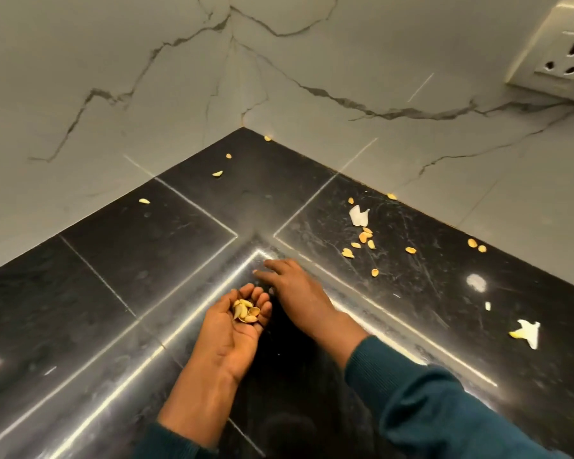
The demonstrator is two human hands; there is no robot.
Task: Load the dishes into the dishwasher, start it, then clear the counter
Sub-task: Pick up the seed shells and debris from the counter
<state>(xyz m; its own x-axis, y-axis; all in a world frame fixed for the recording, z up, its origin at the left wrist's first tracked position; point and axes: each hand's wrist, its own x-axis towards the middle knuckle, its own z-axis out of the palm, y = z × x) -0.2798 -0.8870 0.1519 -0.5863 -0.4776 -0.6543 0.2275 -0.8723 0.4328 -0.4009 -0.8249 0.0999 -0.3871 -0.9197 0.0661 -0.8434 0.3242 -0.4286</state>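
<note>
On the counter corner: I'm gathering nut shells off the black counter (146, 260); no dishes or dishwasher in view.
Left hand (232, 329): cupped palm-up near me, cradling a small pile of collected shells (245, 311).
Right hand (289, 286): palm down, fingers loosely spread on the stone, grasping nothing.
Done: judging by the handful, part of the clearing.
Left: scattered shells (362, 241) far right, single ones toward the far corner, white scraps (359, 215) right.
Around: marble wall (113, 77), wall socket (564, 58) far right.
Obstacles: none I can see.
</note>
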